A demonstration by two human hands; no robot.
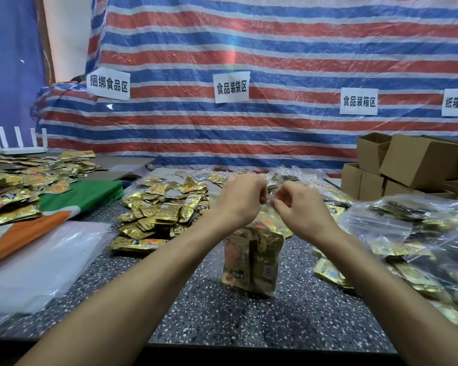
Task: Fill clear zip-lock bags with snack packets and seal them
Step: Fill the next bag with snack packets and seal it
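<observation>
A clear zip-lock bag [253, 260] hangs upright over the speckled table [249, 320], holding a few gold snack packets. My left hand [242, 198] and my right hand [298, 203] sit close together at its top edge, each pinching the zip strip with curled fingers. The strip itself is mostly hidden behind my fingers. A loose heap of gold snack packets [164, 210] lies just behind and left of the bag.
Filled clear bags [413, 233] pile up at the right, with cardboard boxes [407, 165] behind them. A stack of empty clear bags [43, 262] lies at the left front, more gold packets [19, 186] at far left. A striped tarp [249, 48] with paper signs hangs behind.
</observation>
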